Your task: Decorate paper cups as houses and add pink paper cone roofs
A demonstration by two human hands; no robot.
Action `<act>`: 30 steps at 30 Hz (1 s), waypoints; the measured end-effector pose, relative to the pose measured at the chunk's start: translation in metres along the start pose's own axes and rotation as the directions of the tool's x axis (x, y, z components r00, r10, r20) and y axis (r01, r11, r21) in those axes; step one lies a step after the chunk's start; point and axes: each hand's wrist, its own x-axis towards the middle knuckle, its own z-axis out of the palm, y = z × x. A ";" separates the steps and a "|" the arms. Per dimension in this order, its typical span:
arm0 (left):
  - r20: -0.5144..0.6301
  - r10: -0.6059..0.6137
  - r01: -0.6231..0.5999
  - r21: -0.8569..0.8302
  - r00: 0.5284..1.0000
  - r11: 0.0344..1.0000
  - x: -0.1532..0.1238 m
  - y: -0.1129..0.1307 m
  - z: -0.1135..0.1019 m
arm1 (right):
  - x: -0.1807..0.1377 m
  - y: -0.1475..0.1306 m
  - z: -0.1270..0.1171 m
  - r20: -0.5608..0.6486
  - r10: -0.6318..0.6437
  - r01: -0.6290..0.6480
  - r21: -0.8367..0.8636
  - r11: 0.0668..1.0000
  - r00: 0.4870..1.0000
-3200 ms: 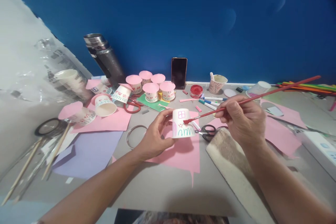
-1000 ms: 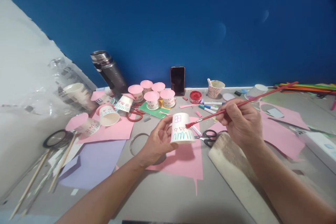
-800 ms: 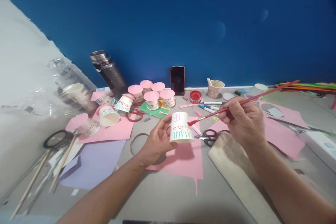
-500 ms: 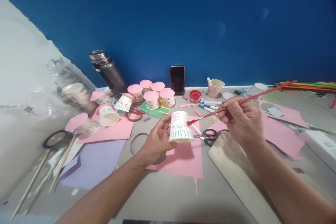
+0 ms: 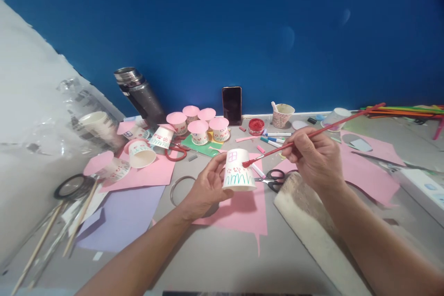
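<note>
Left hand (image 5: 204, 188) fingers are gripping an upturned paper cup (image 5: 237, 170) from behind, holding it just above the pink sheet (image 5: 243, 208) on the tabletop (image 5: 215, 249). Right hand (image 5: 314, 157) fingers are pinching a long red brush (image 5: 312, 135), its wet red tip touching the cup's right side. The cup is already showing a pink window, small red dots and a teal zigzag band near the rim; the wall beside the tip is looking bare white, and there is no pink top on it yet, so painting seems partway. Finished cups (image 5: 199, 125) with flat pink round tops are standing behind, near the red paint pot (image 5: 256, 126). Cup is thin, smooth, tapered; paper is matte and flat. Black scissors (image 5: 274, 178) are lying beside a rough cloth (image 5: 305, 222).
</note>
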 end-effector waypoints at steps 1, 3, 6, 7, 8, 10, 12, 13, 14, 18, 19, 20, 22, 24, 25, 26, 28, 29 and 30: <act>0.000 -0.004 0.004 -0.008 1.000 1.000 0.000 0.000 0.000 | 0.001 0.000 0.000 -0.006 -0.001 0.001 0.006 1.000 1.000; -0.003 -0.009 0.009 -0.019 1.000 1.000 0.000 0.001 0.000 | 0.002 -0.002 -0.001 -0.021 -0.005 0.006 0.038 0.999 1.000; -0.002 -0.014 0.014 -0.028 1.000 1.000 0.000 0.000 0.000 | 0.003 -0.002 -0.001 -0.029 -0.014 0.016 0.069 0.997 0.999; 0.001 -0.013 0.013 -0.034 1.000 0.999 0.000 0.000 0.000 | 0.003 -0.002 -0.001 -0.024 -0.011 0.013 0.061 0.998 1.000; 0.005 -0.012 0.012 -0.037 1.000 0.999 0.000 0.000 0.000 | 0.002 -0.002 -0.001 -0.018 -0.007 0.008 0.045 0.999 1.000; 0.014 -0.006 0.007 -0.034 1.000 0.999 0.000 0.000 0.000 | 0.002 -0.002 -0.001 -0.009 -0.003 0.003 0.011 1.000 1.000; 0.018 -0.002 0.002 -0.020 1.000 1.000 0.000 0.000 -0.001 | 0.001 -0.002 -0.001 -0.010 -0.008 0.008 0.005 1.000 1.000; 0.018 -0.002 0.002 -0.016 1.000 1.000 0.000 0.000 -0.001 | 0.001 -0.002 -0.001 -0.014 -0.013 0.013 0.014 1.000 1.000; 0.018 -0.003 0.004 -0.016 1.000 1.000 0.000 0.000 -0.001 | 0.001 -0.001 -0.001 -0.018 -0.016 0.017 0.026 1.000 1.000; 0.008 -0.016 0.016 -0.027 1.000 1.000 -0.001 0.000 -0.002 | 0.002 -0.001 -0.002 -0.017 -0.013 0.014 0.017 1.000 1.000; 0.003 -0.018 0.018 -0.025 1.000 1.000 -0.001 0.000 -0.002 | 0.002 -0.001 -0.002 -0.014 -0.012 0.012 0.011 1.000 1.000; -0.005 -0.018 0.018 -0.023 1.000 1.000 -0.001 0.000 -0.003 | 0.002 -0.001 -0.002 -0.012 -0.014 0.014 0.014 1.000 1.000; -0.022 -0.026 0.026 -0.023 0.999 0.999 -0.001 0.000 -0.003 | 0.001 -0.002 -0.002 -0.010 -0.022 0.022 0.042 0.999 1.000; -0.031 -0.037 0.036 -0.030 0.999 0.999 0.000 0.000 -0.003 | -0.001 -0.004 -0.002 -0.002 -0.032 0.032 0.070 0.997 0.999; -0.030 -0.042 0.041 -0.033 0.999 0.999 0.000 0.000 -0.002 | -0.002 -0.005 -0.001 0.008 -0.036 0.035 0.070 0.997 0.999; -0.027 -0.045 0.044 -0.034 0.999 0.998 0.000 0.001 -0.002 | -0.003 -0.006 -0.001 0.016 -0.038 0.037 0.059 0.998 0.999; -0.026 -0.039 0.038 -0.037 0.999 0.999 0.000 0.001 -0.001 | -0.004 -0.006 -0.001 0.026 -0.040 0.040 0.022 0.999 0.999; -0.025 -0.032 0.031 -0.038 0.999 0.999 0.000 0.001 0.000 | -0.004 -0.006 -0.001 0.025 -0.042 0.042 0.009 0.999 0.999; -0.024 -0.025 0.024 -0.040 0.999 0.999 0.001 0.000 0.000 | -0.004 -0.005 -0.001 0.023 -0.044 0.044 0.005 0.999 0.999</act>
